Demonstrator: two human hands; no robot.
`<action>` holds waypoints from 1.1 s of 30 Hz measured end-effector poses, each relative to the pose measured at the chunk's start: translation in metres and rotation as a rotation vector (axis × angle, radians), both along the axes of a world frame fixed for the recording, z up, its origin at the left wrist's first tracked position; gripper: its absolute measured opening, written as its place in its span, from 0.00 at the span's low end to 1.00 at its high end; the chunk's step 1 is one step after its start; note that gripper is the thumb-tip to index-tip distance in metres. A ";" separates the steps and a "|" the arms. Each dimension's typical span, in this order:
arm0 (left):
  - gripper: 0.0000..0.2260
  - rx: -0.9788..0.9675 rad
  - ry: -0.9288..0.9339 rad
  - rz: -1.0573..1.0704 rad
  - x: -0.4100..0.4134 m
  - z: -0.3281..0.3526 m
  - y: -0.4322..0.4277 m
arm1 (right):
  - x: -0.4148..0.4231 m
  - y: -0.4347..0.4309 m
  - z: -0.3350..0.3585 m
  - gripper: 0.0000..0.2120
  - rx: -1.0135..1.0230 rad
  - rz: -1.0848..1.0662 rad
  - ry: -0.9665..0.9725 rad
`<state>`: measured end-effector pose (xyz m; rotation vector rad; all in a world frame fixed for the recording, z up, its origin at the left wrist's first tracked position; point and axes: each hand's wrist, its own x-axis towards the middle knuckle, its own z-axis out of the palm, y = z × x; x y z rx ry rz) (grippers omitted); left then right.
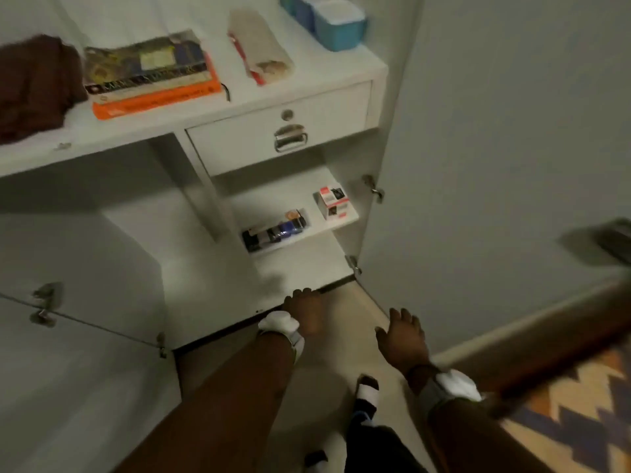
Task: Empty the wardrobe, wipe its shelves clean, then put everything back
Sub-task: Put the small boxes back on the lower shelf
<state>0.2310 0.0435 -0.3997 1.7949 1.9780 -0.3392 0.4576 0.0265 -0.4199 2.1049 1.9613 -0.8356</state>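
Wardrobe nowhere near emptied: on the top shelf a brown cloth, a stack of books, a rolled bundle and blue containers; on the small lower shelf a dark pack and a white-and-red box. Left hand down at the front lip of the wardrobe floor, touching it; too blurred to tell whether curled over the edge or lying flat. Right hand slack beside it, fingers spread, holding nothing, over the room floor. Likely troubles from here: wiping the bottom first, then raining dust onto it from the loaded shelves above; catching the head on the drawer handle or the shelf edge when rising from this low stoop; sweeping the box, close to its shelf's front corner, off with a passing arm; pulling the books out by the lowest one and tipping the stack. Safer to clear from the top down, one thing per grip.
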 end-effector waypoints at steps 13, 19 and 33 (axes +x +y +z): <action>0.18 -0.297 -0.117 -0.609 0.202 -0.047 -0.170 | 0.250 -0.314 -0.011 0.15 -0.131 -0.641 0.076; 0.14 -0.301 -0.103 -0.932 0.384 -0.043 -0.260 | 0.364 -0.461 0.001 0.05 -0.055 -0.923 0.020; 0.11 -0.388 -0.167 -1.150 0.669 -0.044 -0.440 | 0.625 -0.669 -0.024 0.31 0.118 -1.552 -0.196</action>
